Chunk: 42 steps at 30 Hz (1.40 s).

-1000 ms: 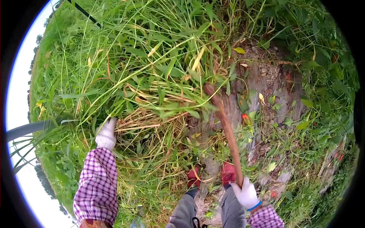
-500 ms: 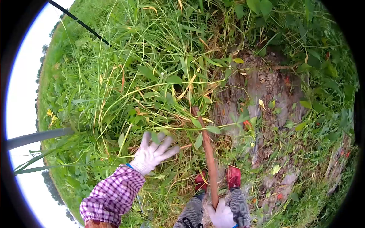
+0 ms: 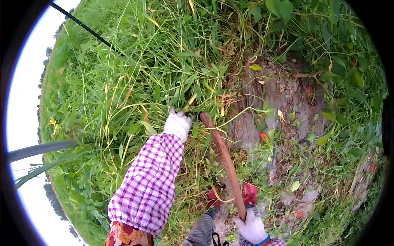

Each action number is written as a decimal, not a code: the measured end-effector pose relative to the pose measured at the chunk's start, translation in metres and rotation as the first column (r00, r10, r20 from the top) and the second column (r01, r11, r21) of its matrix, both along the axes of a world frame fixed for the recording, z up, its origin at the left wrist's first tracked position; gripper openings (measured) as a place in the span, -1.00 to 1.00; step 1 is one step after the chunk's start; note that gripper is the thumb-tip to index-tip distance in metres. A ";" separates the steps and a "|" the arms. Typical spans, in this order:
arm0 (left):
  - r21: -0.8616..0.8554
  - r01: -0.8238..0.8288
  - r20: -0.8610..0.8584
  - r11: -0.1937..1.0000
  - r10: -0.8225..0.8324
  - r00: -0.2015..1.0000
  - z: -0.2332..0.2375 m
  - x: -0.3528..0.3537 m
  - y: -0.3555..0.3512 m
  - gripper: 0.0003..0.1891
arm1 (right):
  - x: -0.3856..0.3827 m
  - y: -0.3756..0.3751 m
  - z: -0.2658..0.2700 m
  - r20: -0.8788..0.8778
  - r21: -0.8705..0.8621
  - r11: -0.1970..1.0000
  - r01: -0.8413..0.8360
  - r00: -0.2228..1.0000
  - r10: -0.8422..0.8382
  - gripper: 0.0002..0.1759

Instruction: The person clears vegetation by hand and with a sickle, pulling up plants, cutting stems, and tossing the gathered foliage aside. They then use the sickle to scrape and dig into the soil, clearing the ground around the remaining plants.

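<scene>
- Weeds [image 3: 164, 84], long grass blades mixed with leafy stems, crowd the ground in front of the person, beside the grey, film-like ground strip [image 3: 248, 123]. Stems could snap or slide through the glove if only their tops are caught.
- The left hand [image 3: 177, 125], in a white glove, reaches into them with fingers bent downward. The fingertips are partly lost among leaves, so whether they close on any stems cannot be told.
- The wooden handle [image 3: 228, 168] slants from the right hand up to the weeds, its far end just beside the left hand. Any working edge there is hidden; if there is one, a stroke at this closeness could catch the gloved fingers.
- The right hand [image 3: 251, 227], also gloved, is wrapped round the near end of the handle. Smooth wood against fabric could twist under a hard pull, turning the far end off line.
- A loose stem crosses the handle near its far end and could snag it.
- A red fruit [image 3: 264, 137] lies on the strip, right of the handle in view; a wide swing could bruise it or tear the film-like surface.
- Red shoes [image 3: 249, 192] stand on either side of the handle's lower part, so a stroke drawn too far back could hit a foot.
</scene>
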<state>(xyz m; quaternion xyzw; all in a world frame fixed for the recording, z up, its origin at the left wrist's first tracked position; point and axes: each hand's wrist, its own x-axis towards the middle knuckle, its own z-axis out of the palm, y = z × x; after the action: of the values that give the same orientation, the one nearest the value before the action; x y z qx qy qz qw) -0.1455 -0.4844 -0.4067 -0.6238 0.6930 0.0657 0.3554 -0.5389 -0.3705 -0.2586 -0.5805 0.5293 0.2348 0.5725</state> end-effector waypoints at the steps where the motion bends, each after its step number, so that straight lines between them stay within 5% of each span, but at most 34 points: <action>1: 0.034 -0.056 -0.021 0.998 0.056 0.998 0.017 -0.003 -0.001 -0.65 | -0.009 0.012 -0.019 0.064 -0.243 0.968 0.069 0.996 -0.055 -0.51; 4: 0.169 -0.242 -0.003 0.955 0.246 0.969 0.056 -0.012 -0.014 -0.56 | -0.022 0.004 -0.030 0.118 -0.260 0.966 0.010 0.993 0.022 -0.52; 7: 0.146 -0.355 -0.115 0.923 0.372 0.921 0.060 -0.008 -0.006 -0.40 | -0.009 0.011 -0.034 0.075 -0.140 0.980 0.140 0.989 -0.130 -0.55; 9: -0.158 -0.253 -0.214 0.955 0.217 0.953 0.041 0.001 0.010 -0.29 | 0.011 0.018 -0.055 0.114 -0.188 0.960 0.206 0.976 -0.187 -0.59; 11: -0.246 -0.233 -0.238 0.941 0.174 0.955 0.030 0.007 0.021 -0.23 | 0.018 0.024 -0.122 0.137 0.076 0.934 0.350 0.924 -0.357 -0.52; 12: -0.268 -0.237 -0.222 0.934 0.180 0.958 0.023 0.010 0.025 -0.20 | 0.036 0.001 -0.114 0.088 0.158 0.920 0.360 0.923 -0.376 -0.51; 19: -0.255 -0.263 -0.209 0.931 0.212 0.955 0.044 0.006 0.020 -0.17 | 0.000 0.004 -0.070 0.225 -0.261 0.817 0.515 0.855 -0.467 -0.63; 21: 0.119 -0.381 -0.149 0.917 0.396 0.906 0.053 -0.007 0.005 -0.27 | 0.022 -0.041 -0.058 0.270 -0.210 0.722 0.660 0.749 -0.606 -0.69; 22: 0.178 -0.395 -0.095 0.901 0.415 0.905 0.039 -0.006 0.006 -0.40 | 0.043 -0.077 -0.048 0.345 -0.330 0.692 0.642 0.764 -0.545 -0.70; 24: 0.264 -0.585 -0.056 0.767 0.617 0.785 0.023 -0.002 0.004 -0.54 | 0.087 -0.148 -0.032 0.555 -0.304 0.603 0.737 0.652 -0.517 -0.70; 25: 0.400 -0.421 0.041 0.814 0.443 0.896 0.029 -0.005 0.000 -0.58 | 0.107 -0.178 -0.030 0.630 -0.355 0.574 0.738 0.642 -0.437 -0.69; 27: 0.374 -0.484 0.002 0.791 0.521 0.853 0.076 -0.029 -0.002 -0.61 | 0.137 -0.209 -0.031 0.713 -0.345 0.555 0.757 0.596 -0.370 -0.65; 29: 0.276 -0.495 -0.019 0.824 0.520 0.854 0.086 -0.026 0.015 -0.60 | 0.145 -0.203 -0.063 0.610 -0.411 0.636 0.653 0.716 -0.340 -0.60; 30: 0.236 -0.519 -0.028 0.822 0.540 0.841 0.092 -0.018 0.027 -0.61 | 0.133 -0.183 -0.087 0.398 -0.363 0.773 0.521 0.836 -0.377 -0.56; 32: 0.202 -0.532 -0.050 0.822 0.551 0.833 0.117 -0.002 0.048 -0.61 | 0.061 -0.088 -0.127 0.079 -0.126 0.954 0.271 0.962 -0.263 -0.44; 33: 0.205 -0.535 -0.058 0.820 0.555 0.830 0.132 0.006 0.061 -0.61 | 0.034 -0.044 -0.101 -0.016 0.022 0.967 0.254 0.967 -0.254 -0.40; 35: 0.205 -0.554 0.085 0.807 0.550 0.831 0.126 0.025 0.106 -0.52 | -0.016 0.024 -0.051 -0.052 0.118 0.937 0.327 0.945 -0.324 -0.44; 37: 0.074 -0.486 0.086 0.871 0.480 0.873 0.116 0.026 0.131 -0.53 | -0.027 0.054 -0.005 0.066 -0.020 0.963 0.269 0.961 -0.268 -0.42; 39: -0.078 -0.389 0.031 0.918 0.392 0.919 0.059 0.050 0.168 -0.63 | -0.015 0.037 -0.004 -0.044 -0.018 0.962 0.271 0.961 -0.271 -0.49; 42: -0.035 -0.364 -0.008 0.931 0.364 0.931 0.070 0.034 0.156 -0.67 | -0.005 -0.016 -0.027 -0.132 -0.019 0.961 0.275 0.952 -0.275 -0.48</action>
<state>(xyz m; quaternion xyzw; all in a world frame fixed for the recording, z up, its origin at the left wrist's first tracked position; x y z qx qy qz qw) -0.1113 -0.3282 -0.3363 -0.7475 0.5668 0.1183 0.3255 -0.5439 -0.3868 -0.2858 -0.4843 0.6420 0.1909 0.5630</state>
